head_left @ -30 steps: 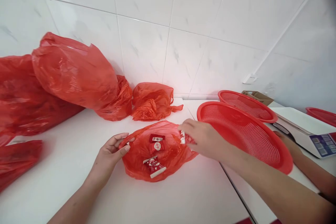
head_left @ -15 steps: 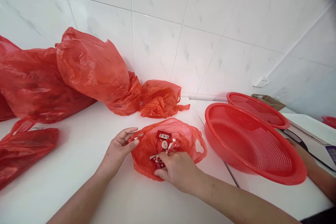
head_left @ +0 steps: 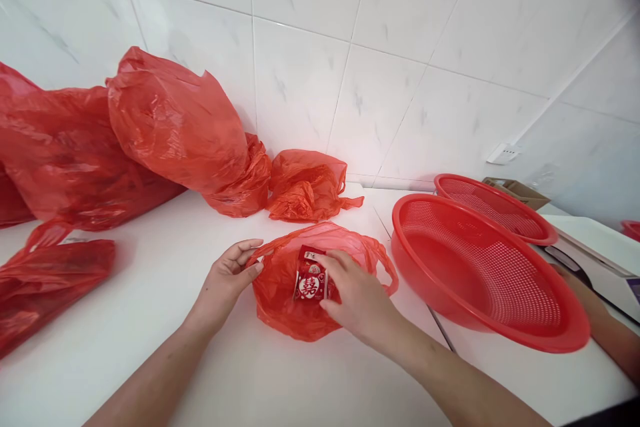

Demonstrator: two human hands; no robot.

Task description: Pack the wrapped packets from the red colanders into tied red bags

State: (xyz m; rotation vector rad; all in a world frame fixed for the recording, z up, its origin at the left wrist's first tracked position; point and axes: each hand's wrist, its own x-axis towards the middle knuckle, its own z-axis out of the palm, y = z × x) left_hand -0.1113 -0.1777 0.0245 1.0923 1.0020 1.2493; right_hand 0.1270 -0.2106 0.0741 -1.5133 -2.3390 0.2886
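Note:
An open red plastic bag (head_left: 280, 317) stands on the white table in front of me. My left hand (head_left: 227, 283) is at its left rim, with the thumb and fingers closed on the film. Within the bag lies a small red packet (head_left: 310, 285) with a white round emblem facing up. Other small red packets (head_left: 309, 253) show behind it. My right hand (head_left: 357, 290) reaches in from the right, its thumb and fingers apart beside the packet's right edge. Whether the fingertips touch the packet is hard to see.
Filled red bags (head_left: 175, 127) stand on the left by the tiled wall, and a smaller crumpled bag (head_left: 307, 187) lies behind mine. A red basket (head_left: 445, 273) stands close on the right, with another basket (head_left: 493, 203) behind. Another person's arm (head_left: 600, 320) shows beyond it.
My right hand has shifted right and slightly up, and its fingers have spread. The packet that was tilted under them now lies flat with its emblem showing. My left hand stays on the rim.

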